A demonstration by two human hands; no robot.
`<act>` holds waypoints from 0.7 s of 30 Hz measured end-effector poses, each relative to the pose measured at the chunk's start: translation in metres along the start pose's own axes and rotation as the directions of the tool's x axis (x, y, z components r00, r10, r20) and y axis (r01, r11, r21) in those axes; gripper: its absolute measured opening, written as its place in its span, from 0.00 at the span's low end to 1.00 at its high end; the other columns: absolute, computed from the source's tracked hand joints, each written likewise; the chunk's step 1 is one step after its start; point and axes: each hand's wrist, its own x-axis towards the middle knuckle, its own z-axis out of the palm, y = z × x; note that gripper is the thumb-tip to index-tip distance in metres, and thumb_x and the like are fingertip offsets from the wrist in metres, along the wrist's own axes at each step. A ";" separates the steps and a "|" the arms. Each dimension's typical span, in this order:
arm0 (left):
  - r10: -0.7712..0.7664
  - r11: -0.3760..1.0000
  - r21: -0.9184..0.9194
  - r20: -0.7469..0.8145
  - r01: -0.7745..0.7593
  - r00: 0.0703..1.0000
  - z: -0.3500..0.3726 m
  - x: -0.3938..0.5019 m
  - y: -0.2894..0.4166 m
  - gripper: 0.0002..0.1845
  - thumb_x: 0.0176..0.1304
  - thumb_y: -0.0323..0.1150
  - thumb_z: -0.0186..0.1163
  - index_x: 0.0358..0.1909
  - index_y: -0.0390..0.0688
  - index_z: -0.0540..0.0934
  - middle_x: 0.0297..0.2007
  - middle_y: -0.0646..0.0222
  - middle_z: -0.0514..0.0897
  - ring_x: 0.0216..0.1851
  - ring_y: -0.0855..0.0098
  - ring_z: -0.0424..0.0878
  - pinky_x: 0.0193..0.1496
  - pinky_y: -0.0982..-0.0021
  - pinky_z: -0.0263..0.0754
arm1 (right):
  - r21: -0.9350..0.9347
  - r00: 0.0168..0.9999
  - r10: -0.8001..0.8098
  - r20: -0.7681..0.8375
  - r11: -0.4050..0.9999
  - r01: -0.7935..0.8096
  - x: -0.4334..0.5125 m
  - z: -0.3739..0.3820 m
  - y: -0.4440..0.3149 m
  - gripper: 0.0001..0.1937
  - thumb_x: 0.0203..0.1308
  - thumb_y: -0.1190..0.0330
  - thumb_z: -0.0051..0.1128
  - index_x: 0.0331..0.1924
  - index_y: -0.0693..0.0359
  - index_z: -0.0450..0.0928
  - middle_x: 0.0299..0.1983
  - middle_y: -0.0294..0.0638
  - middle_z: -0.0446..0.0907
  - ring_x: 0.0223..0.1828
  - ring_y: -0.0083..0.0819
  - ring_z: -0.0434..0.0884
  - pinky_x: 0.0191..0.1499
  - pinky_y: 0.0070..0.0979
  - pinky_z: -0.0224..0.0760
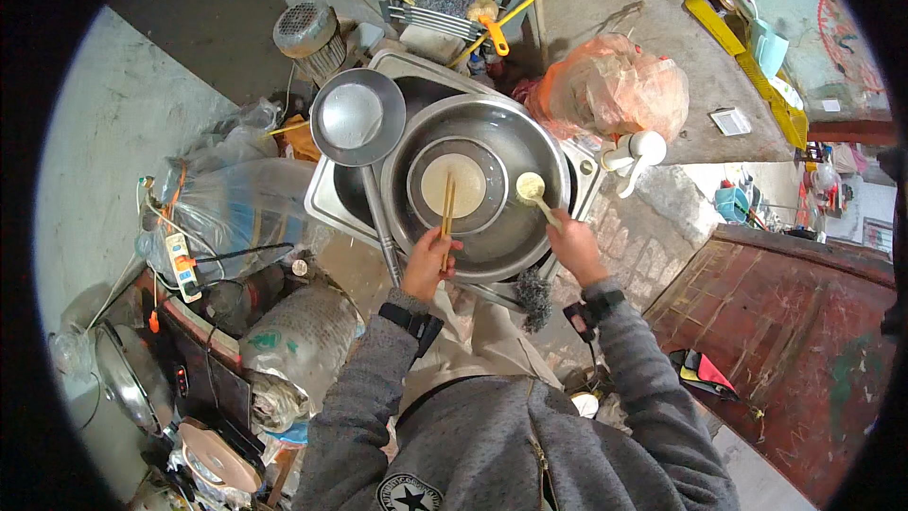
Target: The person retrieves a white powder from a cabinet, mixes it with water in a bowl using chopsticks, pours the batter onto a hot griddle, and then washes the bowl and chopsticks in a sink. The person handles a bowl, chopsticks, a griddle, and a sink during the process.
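My left hand is closed round a pair of wooden chopsticks, whose tips reach over a round metal bowl with a pale inside bottom. My right hand grips the handle of a small dish brush; its round pale head is over the right part of a large stainless steel basin. The bowl lies inside this basin, left of its middle. Resting at the basin's left is a metal ladle with a long handle that runs down past my left hand. Whether the brush touches the basin, I cannot tell.
Under the basin is a steel sink. A grey scouring pad hangs at its near edge. Behind stand a drain rack, an electric motor and an orange plastic bag. A power strip lies left, a reddish wooden board right.
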 end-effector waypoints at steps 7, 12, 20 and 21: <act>-0.097 0.883 -0.439 0.180 0.168 0.979 -0.013 0.021 -0.012 0.37 0.70 0.61 0.41 0.60 0.34 0.66 0.54 0.55 0.77 0.55 0.63 0.76 0.58 0.58 0.73 | 0.233 0.993 -0.057 0.101 0.972 0.032 -0.039 -0.029 -0.030 0.13 0.58 0.67 0.56 0.45 0.63 0.77 0.28 0.58 0.81 0.32 0.56 0.81 0.35 0.47 0.73; -0.090 0.786 -0.567 0.289 0.246 0.953 -0.012 0.023 -0.008 0.46 0.65 0.69 0.38 0.64 0.33 0.63 0.60 0.52 0.71 0.62 0.57 0.71 0.66 0.52 0.65 | 0.397 0.951 -0.104 0.291 0.918 -0.021 -0.073 -0.065 -0.084 0.12 0.58 0.69 0.56 0.45 0.62 0.78 0.27 0.57 0.80 0.30 0.56 0.80 0.33 0.44 0.73; -0.186 0.798 -0.527 0.244 0.291 0.952 -0.013 0.014 0.003 0.38 0.68 0.66 0.35 0.63 0.44 0.62 0.58 0.50 0.75 0.62 0.52 0.70 0.63 0.54 0.69 | 0.111 0.941 -0.335 -0.042 0.935 0.338 0.026 -0.022 -0.120 0.07 0.57 0.68 0.55 0.36 0.63 0.77 0.25 0.57 0.79 0.29 0.56 0.80 0.32 0.48 0.75; -0.192 0.808 -0.519 0.217 0.280 0.957 -0.014 0.015 0.002 0.36 0.69 0.65 0.35 0.62 0.44 0.64 0.56 0.51 0.76 0.59 0.55 0.73 0.58 0.57 0.72 | 0.212 0.950 -0.308 -0.038 0.927 0.309 0.026 -0.024 -0.118 0.08 0.57 0.68 0.55 0.39 0.62 0.78 0.24 0.57 0.79 0.29 0.56 0.80 0.33 0.48 0.75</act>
